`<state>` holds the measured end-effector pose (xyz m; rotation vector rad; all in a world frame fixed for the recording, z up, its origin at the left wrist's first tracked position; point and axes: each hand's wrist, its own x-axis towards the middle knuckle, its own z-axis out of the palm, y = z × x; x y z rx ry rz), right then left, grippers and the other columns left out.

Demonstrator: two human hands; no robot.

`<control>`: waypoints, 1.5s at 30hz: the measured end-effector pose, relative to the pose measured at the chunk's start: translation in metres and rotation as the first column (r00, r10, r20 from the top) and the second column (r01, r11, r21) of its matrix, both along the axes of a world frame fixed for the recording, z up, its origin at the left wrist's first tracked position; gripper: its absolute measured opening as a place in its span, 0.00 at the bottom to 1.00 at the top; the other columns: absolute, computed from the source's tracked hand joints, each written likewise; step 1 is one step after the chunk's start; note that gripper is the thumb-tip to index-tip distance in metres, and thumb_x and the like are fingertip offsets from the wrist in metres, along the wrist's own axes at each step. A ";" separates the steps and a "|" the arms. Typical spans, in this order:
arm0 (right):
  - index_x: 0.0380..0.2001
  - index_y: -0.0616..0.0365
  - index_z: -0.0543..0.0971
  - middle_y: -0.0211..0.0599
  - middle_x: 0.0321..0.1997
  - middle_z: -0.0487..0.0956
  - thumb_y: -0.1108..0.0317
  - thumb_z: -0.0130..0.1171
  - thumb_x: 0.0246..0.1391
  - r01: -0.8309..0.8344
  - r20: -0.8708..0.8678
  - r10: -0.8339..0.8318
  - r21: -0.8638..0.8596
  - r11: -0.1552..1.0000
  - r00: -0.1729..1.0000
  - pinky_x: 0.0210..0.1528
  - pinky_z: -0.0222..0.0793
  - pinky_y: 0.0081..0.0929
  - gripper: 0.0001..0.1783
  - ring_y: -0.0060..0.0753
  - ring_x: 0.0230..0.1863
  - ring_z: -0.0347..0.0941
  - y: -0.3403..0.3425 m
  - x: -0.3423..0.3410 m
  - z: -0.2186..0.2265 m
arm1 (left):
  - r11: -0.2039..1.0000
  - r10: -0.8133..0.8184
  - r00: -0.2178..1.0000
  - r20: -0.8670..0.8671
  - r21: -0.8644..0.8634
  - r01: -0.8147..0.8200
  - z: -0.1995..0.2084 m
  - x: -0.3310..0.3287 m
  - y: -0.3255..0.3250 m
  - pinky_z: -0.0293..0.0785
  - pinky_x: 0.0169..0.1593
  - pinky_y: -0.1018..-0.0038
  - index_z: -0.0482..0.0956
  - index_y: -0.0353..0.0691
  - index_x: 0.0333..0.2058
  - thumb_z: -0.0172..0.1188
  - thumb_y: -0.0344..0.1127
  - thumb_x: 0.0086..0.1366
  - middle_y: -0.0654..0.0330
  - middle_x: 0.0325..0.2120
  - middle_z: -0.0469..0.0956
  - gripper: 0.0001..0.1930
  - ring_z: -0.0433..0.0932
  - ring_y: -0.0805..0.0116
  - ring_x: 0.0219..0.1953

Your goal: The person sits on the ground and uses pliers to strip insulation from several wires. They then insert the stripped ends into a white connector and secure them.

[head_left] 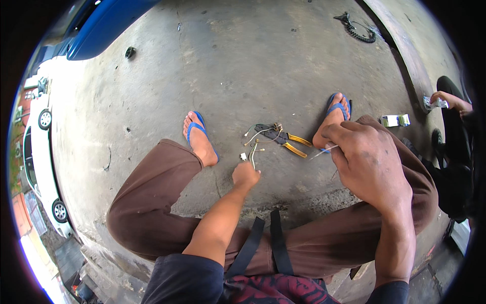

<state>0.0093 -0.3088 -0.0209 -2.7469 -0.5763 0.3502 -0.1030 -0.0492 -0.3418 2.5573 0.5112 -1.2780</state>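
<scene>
My left hand [246, 175] is closed low over the concrete, with short pale wires [253, 158] and a small white connector [243, 156] sticking out past its fingers. Raised on the right, my right hand [367, 162] pinches a thin, pointed metal tool [322, 152] between thumb and forefinger, its tip angled down to the left. Between my feet lie crimping pliers with yellow handles [295, 149], jaws toward the left. Another bunch of wires with small terminals [277, 127] rests across the pliers. My fingers hide part of what each hand grips.
My feet in blue flip-flops [196, 133] flank the pliers. A small white and green box [395, 120] lies at the right, near another person's hand [450, 100] holding a clear packet. A coiled black cable [357, 29] is at the far right; parked cars stand left.
</scene>
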 end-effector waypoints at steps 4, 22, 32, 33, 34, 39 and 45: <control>0.33 0.62 0.82 0.52 0.37 0.84 0.75 0.58 0.54 0.062 -0.082 -0.058 0.050 0.997 0.995 0.42 0.79 0.44 0.05 0.52 0.39 0.84 -0.007 0.013 -0.030 | 0.990 -0.141 0.980 -0.138 0.001 0.142 0.000 -0.011 0.018 0.82 0.55 0.59 0.85 0.39 0.47 0.74 0.47 0.60 0.47 0.48 0.85 0.22 0.84 0.49 0.53; 0.50 0.49 0.88 0.35 0.58 0.85 0.68 0.65 0.58 -0.303 -0.744 -0.043 -0.324 0.896 0.667 0.53 0.79 0.48 0.16 0.42 0.58 0.83 -0.007 -0.081 -0.269 | 0.969 -0.231 0.973 -0.017 0.086 0.231 -0.042 -0.008 0.030 0.83 0.40 0.56 0.88 0.30 0.35 0.71 0.41 0.58 0.39 0.33 0.86 0.16 0.89 0.47 0.36; 0.37 0.56 0.90 0.43 0.41 0.88 0.63 0.63 0.52 -0.119 0.091 0.115 0.032 0.992 0.989 0.51 0.73 0.61 0.13 0.46 0.44 0.82 0.081 -0.018 0.002 | 0.942 -0.287 0.913 0.288 -0.087 0.324 -0.046 0.036 0.063 0.81 0.47 0.61 0.85 0.30 0.40 0.56 0.43 0.69 0.42 0.35 0.86 0.19 0.87 0.51 0.42; 0.37 0.56 0.89 0.43 0.41 0.87 0.64 0.63 0.51 -0.220 0.201 0.192 0.126 0.967 0.961 0.52 0.73 0.56 0.13 0.45 0.43 0.82 0.066 -0.018 0.027 | 0.960 -0.211 0.937 0.280 -0.121 0.252 -0.027 0.046 0.055 0.81 0.47 0.62 0.84 0.30 0.41 0.56 0.43 0.70 0.43 0.36 0.86 0.19 0.87 0.52 0.42; 0.37 0.57 0.89 0.43 0.41 0.87 0.65 0.62 0.50 -0.360 0.260 0.304 0.202 0.911 0.916 0.54 0.73 0.51 0.13 0.44 0.43 0.81 0.045 -0.028 0.043 | 0.971 -0.118 0.954 0.276 -0.170 0.169 -0.006 0.055 0.046 0.81 0.47 0.62 0.84 0.30 0.43 0.56 0.43 0.71 0.44 0.36 0.86 0.19 0.87 0.53 0.42; 0.41 0.58 0.84 0.45 0.43 0.83 0.73 0.60 0.50 0.008 0.587 -0.669 0.749 0.662 0.455 0.51 0.78 0.42 0.13 0.48 0.46 0.81 -0.111 -0.057 -0.038 | 0.820 0.439 0.871 0.222 -0.495 -0.287 0.114 0.102 0.011 0.81 0.49 0.64 0.81 0.30 0.49 0.55 0.42 0.75 0.47 0.39 0.85 0.19 0.85 0.58 0.43; 0.46 0.59 0.87 0.51 0.47 0.86 0.63 0.62 0.59 0.940 -0.323 -0.890 0.226 0.257 0.321 0.58 0.75 0.44 0.16 0.53 0.53 0.82 -0.179 -0.023 -0.270 | 0.516 0.696 0.716 0.048 -0.727 -0.453 0.221 0.127 0.036 0.81 0.49 0.67 0.78 0.28 0.54 0.54 0.41 0.78 0.52 0.41 0.84 0.19 0.83 0.64 0.43</control>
